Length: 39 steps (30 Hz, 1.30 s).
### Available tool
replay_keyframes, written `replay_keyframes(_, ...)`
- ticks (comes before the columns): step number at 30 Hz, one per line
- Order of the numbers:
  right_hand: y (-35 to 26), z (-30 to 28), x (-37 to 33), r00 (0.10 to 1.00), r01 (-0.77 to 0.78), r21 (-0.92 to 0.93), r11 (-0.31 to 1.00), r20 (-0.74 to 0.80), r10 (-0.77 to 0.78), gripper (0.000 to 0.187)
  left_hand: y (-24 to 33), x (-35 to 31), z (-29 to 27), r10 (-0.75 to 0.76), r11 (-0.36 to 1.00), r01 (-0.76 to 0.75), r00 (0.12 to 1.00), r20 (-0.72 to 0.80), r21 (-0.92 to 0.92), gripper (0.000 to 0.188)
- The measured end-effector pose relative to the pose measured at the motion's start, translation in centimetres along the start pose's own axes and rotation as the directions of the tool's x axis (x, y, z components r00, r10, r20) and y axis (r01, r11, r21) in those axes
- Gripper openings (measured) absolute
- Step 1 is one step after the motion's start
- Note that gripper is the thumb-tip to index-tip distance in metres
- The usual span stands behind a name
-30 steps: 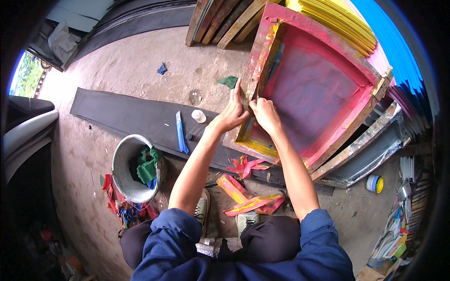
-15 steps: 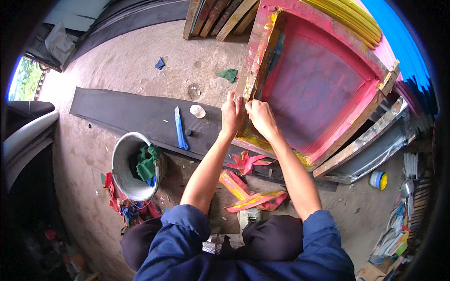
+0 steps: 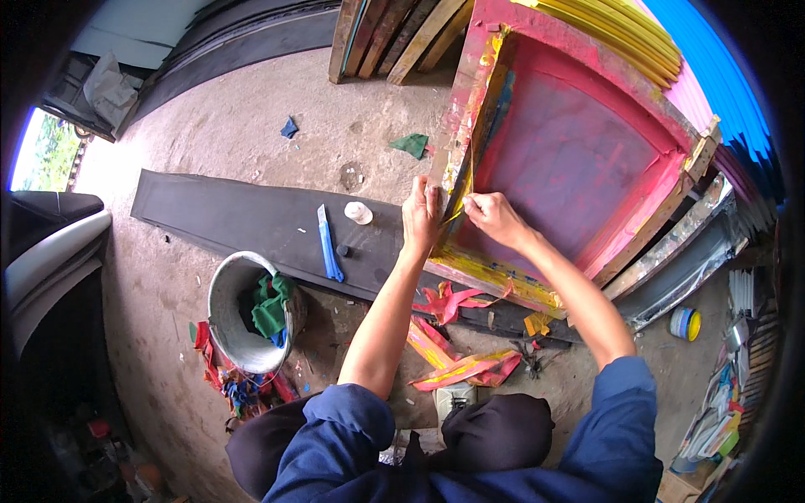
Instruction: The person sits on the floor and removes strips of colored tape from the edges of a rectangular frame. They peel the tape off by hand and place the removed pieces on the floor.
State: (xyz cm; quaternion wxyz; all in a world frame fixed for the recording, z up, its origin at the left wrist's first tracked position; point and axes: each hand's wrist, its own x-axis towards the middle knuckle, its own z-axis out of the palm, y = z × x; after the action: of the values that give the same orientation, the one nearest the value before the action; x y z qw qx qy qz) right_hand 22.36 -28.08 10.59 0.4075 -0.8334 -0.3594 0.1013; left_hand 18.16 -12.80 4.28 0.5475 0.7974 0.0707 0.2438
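Two hands [image 3: 421, 214] [image 3: 496, 220], one pink frame [image 3: 471, 80], one bucket [image 3: 226, 312], one knife [image 3: 328, 241]

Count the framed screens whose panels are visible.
2: the red-stained one, with the left hand and right hand at its left side, and the greyish one to its right, partly covered by it. Others may be hidden.

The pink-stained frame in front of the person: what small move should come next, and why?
Probably a gentle pull by the right hand away from the frame's left rail: it seems to pinch a thin yellowish strip along that rail's inner edge, the left hand is against the rail, and loose pink-and-yellow strips lie on the floor.
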Motion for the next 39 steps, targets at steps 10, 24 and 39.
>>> replay_keyframes(10, -1.4, 3.5, -0.6, 0.843, 0.082, -0.643, 0.761, -0.362, -0.397, 0.025, -0.5, -0.5, -1.3, -0.047, 0.991, 0.059, 0.994, 0.100, -0.119, 0.030)
replay_keyframes(24, -0.3, 0.6, 0.6, 0.648, 0.683, -0.662, 0.309, 0.354, -0.674, 0.031, -2.7, -4.2, -2.1, -0.145, 0.951, 0.166, 0.984, 0.099, -0.259, 0.024)
replay_keyframes(39, 0.7, 1.5, 1.7, 0.617, 0.740, -0.570, 0.357, 0.364, -0.698, 0.022, -4.6, -3.6, -0.4, -0.237, 0.969, 0.238, 0.971, 0.017, -0.067, 0.050)
